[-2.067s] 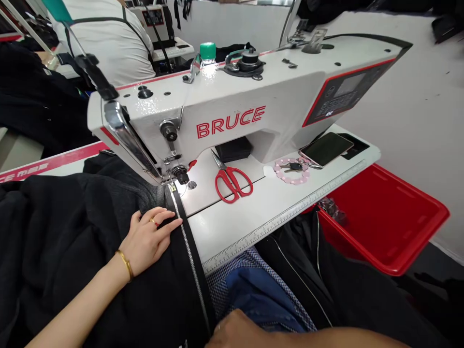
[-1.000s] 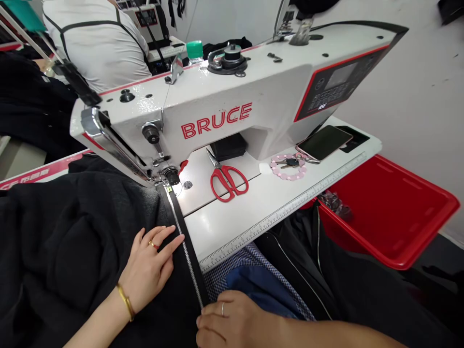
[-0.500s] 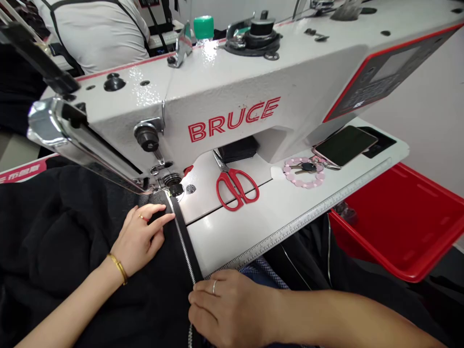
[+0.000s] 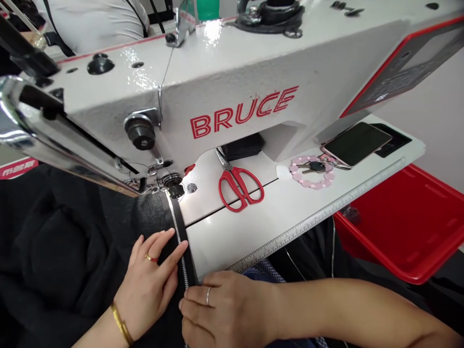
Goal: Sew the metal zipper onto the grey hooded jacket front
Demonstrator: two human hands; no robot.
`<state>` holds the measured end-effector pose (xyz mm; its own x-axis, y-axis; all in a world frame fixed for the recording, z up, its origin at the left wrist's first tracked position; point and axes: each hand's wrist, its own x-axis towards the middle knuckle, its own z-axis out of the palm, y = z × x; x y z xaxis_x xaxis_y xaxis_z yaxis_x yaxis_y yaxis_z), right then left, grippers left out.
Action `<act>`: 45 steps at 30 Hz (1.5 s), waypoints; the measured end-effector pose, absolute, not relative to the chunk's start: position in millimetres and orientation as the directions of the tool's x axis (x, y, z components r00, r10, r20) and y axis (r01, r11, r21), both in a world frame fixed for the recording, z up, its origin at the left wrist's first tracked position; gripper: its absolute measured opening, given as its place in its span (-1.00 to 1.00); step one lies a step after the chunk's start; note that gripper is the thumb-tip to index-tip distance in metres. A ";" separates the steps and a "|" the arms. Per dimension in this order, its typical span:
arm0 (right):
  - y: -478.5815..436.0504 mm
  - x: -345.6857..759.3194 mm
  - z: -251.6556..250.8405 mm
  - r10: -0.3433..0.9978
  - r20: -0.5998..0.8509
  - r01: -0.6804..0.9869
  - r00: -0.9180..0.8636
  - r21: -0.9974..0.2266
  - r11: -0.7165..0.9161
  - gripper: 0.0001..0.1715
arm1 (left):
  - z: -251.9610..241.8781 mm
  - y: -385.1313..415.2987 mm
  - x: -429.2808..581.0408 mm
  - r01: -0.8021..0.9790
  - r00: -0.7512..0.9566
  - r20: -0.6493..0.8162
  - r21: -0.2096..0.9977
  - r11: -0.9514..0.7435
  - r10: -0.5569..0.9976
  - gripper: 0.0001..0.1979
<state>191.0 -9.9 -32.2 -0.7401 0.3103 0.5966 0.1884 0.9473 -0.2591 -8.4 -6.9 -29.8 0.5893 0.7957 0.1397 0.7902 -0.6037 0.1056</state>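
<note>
Left hand (image 4: 148, 285) drawn back along the zipper (image 4: 176, 217), closer to the right hand (image 4: 228, 309).
More of it lies bare toward the sewing machine (image 4: 174, 101), left of the scissors (image 4: 239, 186). Left fingers rest loosely spread on zipper and black garment (image 4: 72, 232); right fingers curl over the zipper's near stretch, grip hidden.

Pale wall (image 4: 440, 108) at right, white tabletop (image 4: 213, 244) with ruled front edge — bright light glare (image 4: 212, 31), upper centre
</note>
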 end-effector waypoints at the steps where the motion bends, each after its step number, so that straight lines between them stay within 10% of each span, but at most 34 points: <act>1: -10.1 191.6 -32.2 0.323 0.580 0.200 -0.748 -0.267 0.943 -0.81 | -30.6 -5.4 -9.3 0.787 0.594 0.140 0.104 -0.609 0.792 -0.56; 31: 99.5 174.4 -25.9 0.436 0.260 0.308 -0.861 -0.415 0.856 -0.81 | -32.8 104.4 -30.4 0.886 0.421 0.175 0.129 -0.445 0.890 -0.78; 45: 75.7 182.0 -35.0 0.327 0.309 0.301 -0.893 -0.128 0.945 -0.65 | -12.1 19.1 -19.7 0.901 0.423 0.011 0.102 -0.422 0.906 -0.61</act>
<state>182.0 75.7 -35.0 -0.8932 0.3266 0.3092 0.3014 0.9449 -0.1276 -19.7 19.1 -12.1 0.4234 0.9059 0.0109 0.9007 -0.4222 0.1025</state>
